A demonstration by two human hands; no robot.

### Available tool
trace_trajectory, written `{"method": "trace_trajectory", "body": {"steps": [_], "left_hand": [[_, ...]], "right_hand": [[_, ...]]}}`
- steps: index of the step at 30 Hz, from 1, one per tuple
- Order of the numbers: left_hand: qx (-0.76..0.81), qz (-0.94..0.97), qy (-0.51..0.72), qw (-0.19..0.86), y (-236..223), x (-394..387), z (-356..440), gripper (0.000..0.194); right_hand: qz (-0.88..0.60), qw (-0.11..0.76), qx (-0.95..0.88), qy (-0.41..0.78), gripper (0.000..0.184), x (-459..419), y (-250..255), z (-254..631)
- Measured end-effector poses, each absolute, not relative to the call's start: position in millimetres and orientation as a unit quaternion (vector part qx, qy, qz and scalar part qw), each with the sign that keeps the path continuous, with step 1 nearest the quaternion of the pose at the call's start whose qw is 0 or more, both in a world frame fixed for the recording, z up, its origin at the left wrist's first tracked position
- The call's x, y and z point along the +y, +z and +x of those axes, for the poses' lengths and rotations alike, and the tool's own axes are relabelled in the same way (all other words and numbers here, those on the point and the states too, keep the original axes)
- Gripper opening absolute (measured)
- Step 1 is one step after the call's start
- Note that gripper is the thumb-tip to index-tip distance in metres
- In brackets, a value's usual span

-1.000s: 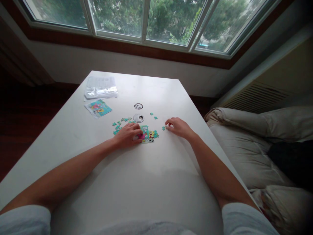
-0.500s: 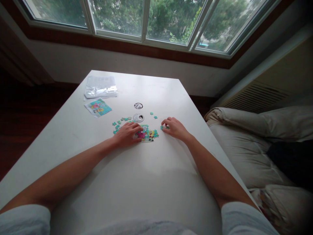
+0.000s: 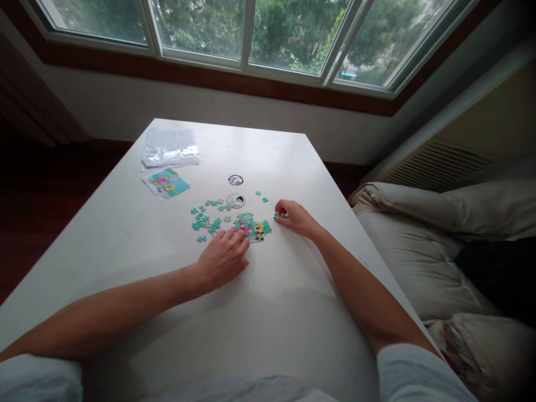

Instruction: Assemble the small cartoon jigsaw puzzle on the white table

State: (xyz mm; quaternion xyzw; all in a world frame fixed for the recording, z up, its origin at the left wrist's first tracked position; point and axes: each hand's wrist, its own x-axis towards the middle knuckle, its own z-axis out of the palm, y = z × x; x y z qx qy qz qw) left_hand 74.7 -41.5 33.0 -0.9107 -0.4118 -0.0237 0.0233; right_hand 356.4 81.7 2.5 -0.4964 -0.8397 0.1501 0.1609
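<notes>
A partly joined jigsaw puzzle [image 3: 250, 225] lies on the white table, with a yellow and a pink cartoon figure on a teal ground. At its lower left edge my left hand [image 3: 224, 257] rests palm down, fingers stretched out and thumb apart; the fingertips touch the pink part. To the right of the puzzle, my right hand [image 3: 296, 218] has its fingers curled and pinched at a small teal puzzle piece [image 3: 276, 216], which they partly hide. Several loose teal puzzle pieces [image 3: 205, 219] are scattered left of the puzzle. Two more loose pieces [image 3: 261, 196] lie above it.
Beyond the puzzle are two round metallic-looking discs [image 3: 235, 200]. A picture sheet [image 3: 166, 183] with the cartoon design and a clear plastic packet [image 3: 171, 148] lie at the table's far left. A padded beige seat [image 3: 402, 251] stands along the right side, a window [image 3: 247, 33] behind.
My left hand has drawn back toward me off the puzzle, uncovering more of it and the loose pieces at its left. My right hand has hardly moved.
</notes>
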Motion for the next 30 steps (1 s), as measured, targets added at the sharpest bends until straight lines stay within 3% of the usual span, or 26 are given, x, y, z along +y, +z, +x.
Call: {"method": "trace_trajectory", "body": {"steps": [5,10,21,25,30], "left_hand": [[-0.391,-0.92,-0.01,0.016,31,-44,76,0.041],[-0.39,-0.921,-0.006,0.014,35,-44,76,0.036],[-0.39,-0.92,-0.005,0.02,35,-45,78,0.036],[-0.387,-0.922,-0.005,0.026,34,-45,79,0.039],[-0.386,-0.922,-0.002,0.02,33,-46,79,0.046]], "right_hand": [[-0.463,0.208,-0.832,0.224,0.003,81,3,353],[-0.432,0.21,-0.832,0.278,0.016,80,4,352],[-0.377,0.169,-0.872,0.261,0.004,75,6,343],[-0.371,0.164,-0.876,0.26,0.015,75,7,343],[-0.348,0.153,-0.89,0.253,0.013,74,9,344]]}}
